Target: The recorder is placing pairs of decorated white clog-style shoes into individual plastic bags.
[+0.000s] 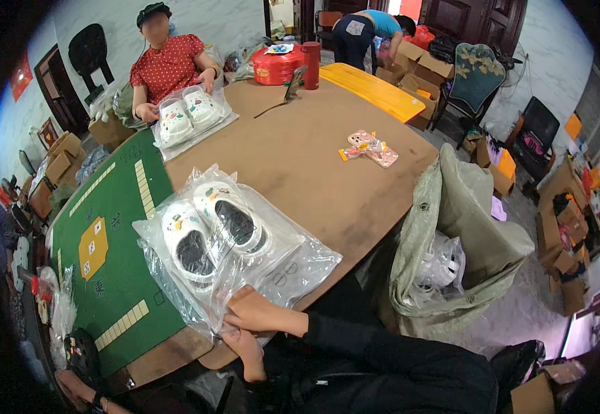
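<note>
A pair of white clogs (184, 224) with colourful charms and dark insoles lies in a clear plastic bag (293, 259) on the near part of the table. My right hand (262, 312) is closed on the near edge of that bag, its black sleeve reaching in from the right. Just below it, my left hand (243, 347) pinches the same edge, fingers partly hidden by the plastic. Across the table, a person in a red dotted top holds another bagged pair of white clogs (202, 108).
A brown table (300, 148) carries a green game mat (124, 241) at left and a phone (381, 153) with small packets. To my right stands an open woven sack (452, 186) with bagged shoes inside. Another person's hand (72, 388) is near a black clog (81, 352) at lower left.
</note>
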`<action>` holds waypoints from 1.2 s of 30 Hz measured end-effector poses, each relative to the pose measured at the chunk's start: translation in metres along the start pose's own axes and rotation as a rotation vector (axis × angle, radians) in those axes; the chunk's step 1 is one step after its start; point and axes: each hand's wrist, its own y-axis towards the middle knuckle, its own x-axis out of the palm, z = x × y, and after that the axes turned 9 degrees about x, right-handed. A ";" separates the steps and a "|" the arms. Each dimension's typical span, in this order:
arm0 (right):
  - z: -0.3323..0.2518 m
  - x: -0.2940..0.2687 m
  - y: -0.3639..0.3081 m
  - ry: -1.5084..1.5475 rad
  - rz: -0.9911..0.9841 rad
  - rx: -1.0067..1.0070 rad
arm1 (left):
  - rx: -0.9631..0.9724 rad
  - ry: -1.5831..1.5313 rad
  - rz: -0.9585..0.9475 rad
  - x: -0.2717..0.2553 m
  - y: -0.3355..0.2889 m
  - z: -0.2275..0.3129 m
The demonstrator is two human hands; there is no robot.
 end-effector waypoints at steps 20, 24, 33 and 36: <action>0.069 -0.022 -0.005 0.135 0.952 0.243 | -0.059 -0.105 -0.019 0.016 0.004 0.032; 0.056 -0.025 -0.008 0.128 0.770 0.383 | -0.065 -0.101 -0.060 0.009 0.005 0.024; 0.050 -0.041 -0.013 0.073 0.586 0.486 | 0.087 -0.068 -0.058 0.015 0.006 0.014; 0.052 -0.040 -0.013 0.062 0.578 0.451 | 0.049 -0.054 -0.043 0.004 0.005 0.002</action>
